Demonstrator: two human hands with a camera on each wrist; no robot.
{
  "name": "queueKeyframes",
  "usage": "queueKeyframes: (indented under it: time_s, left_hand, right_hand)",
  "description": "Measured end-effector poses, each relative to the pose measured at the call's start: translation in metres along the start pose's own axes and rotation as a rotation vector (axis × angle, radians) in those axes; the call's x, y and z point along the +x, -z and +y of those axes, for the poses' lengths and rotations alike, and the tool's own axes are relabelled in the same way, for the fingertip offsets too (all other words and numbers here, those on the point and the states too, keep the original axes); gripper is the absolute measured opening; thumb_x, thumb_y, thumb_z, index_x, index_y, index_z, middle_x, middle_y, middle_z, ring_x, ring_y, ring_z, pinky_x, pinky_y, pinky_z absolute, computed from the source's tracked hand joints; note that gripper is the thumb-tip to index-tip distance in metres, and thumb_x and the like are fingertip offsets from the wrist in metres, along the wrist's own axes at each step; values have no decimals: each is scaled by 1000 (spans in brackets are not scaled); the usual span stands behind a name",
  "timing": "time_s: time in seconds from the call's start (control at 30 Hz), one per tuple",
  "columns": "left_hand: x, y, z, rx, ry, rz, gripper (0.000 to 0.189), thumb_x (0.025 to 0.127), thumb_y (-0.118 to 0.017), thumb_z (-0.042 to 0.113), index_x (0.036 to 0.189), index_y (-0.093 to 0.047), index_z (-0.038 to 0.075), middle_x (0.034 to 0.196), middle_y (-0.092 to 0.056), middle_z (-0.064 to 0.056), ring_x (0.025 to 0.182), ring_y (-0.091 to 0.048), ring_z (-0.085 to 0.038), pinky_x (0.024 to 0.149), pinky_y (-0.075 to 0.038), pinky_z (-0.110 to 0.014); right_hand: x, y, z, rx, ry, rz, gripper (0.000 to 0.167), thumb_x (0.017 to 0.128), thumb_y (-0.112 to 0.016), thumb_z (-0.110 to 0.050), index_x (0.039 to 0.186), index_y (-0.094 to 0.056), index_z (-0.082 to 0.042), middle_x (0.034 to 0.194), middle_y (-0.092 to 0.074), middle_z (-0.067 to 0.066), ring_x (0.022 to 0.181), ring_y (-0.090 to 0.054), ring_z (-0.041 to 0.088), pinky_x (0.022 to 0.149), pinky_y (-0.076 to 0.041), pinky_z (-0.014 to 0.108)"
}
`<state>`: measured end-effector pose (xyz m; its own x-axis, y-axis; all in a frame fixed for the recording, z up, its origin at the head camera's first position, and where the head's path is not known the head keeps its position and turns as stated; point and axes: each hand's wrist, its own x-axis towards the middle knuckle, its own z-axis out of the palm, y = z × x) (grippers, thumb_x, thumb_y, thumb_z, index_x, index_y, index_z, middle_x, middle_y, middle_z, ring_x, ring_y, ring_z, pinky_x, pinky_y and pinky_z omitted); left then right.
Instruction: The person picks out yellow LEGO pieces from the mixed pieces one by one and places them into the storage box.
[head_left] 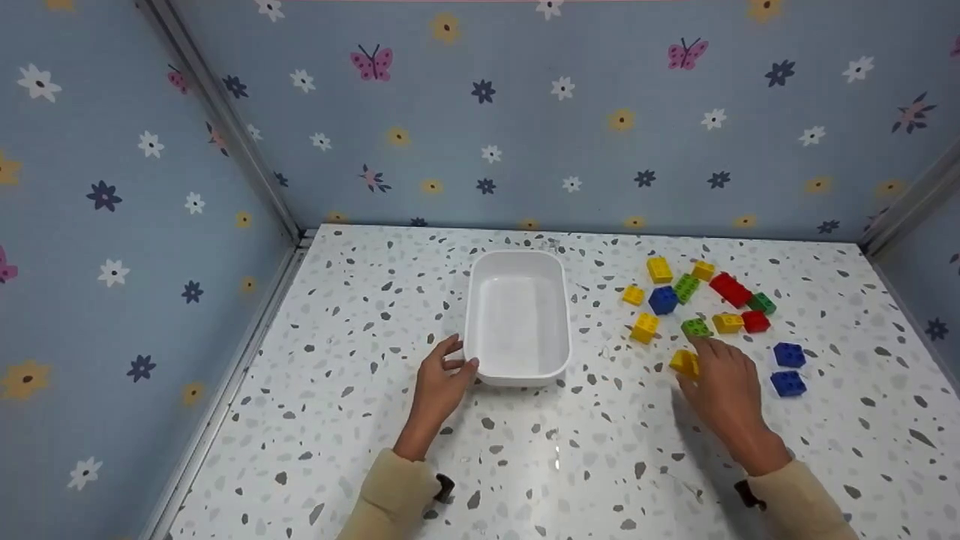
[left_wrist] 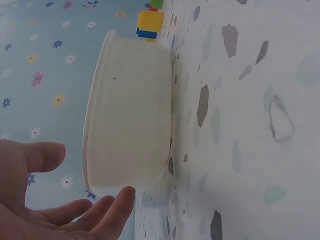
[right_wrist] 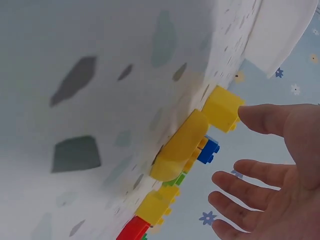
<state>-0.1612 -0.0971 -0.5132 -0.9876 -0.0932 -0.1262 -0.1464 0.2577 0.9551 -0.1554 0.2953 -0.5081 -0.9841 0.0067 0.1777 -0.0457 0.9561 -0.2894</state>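
Observation:
A white plastic bin [head_left: 517, 379] stands on the speckled table with nothing inside. My left hand [head_left: 442, 382] is at its near left corner; in the left wrist view the thumb and fingers [left_wrist: 120, 212] are spread beside the bin's wall [left_wrist: 130, 115], and whether they touch it I cannot tell. To the right, my right hand [head_left: 724, 386] hovers over a yellow curved toy brick [head_left: 684, 363]. In the right wrist view its fingers [right_wrist: 255, 192] are extended and apart from that yellow brick [right_wrist: 182, 147], holding nothing. A light green brick [head_left: 696, 328] lies just beyond the fingertips.
Several more toy bricks lie around the right hand: yellow [head_left: 645, 328], blue [head_left: 663, 300], red [head_left: 730, 289] and dark green [head_left: 762, 303]. Two blue bricks [head_left: 788, 384] sit to its right. Flowered wall panels [head_left: 525, 135] border the table at the back and sides.

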Motion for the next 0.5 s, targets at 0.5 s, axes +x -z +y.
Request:
queueKeyframes:
  time_s: [0.5]
  left_hand:
    - [0,-5,-1,-58,35,35,59,99,-68,7,153,-48,-6,145,-57,-22,115,-68,-31,90,-64,-37]
  right_hand:
    - [-1,1,18,-35,-45,-80,58,90,-82,-10,140,-59,11,134,-61,36,120,-55,56,110,-40,73]
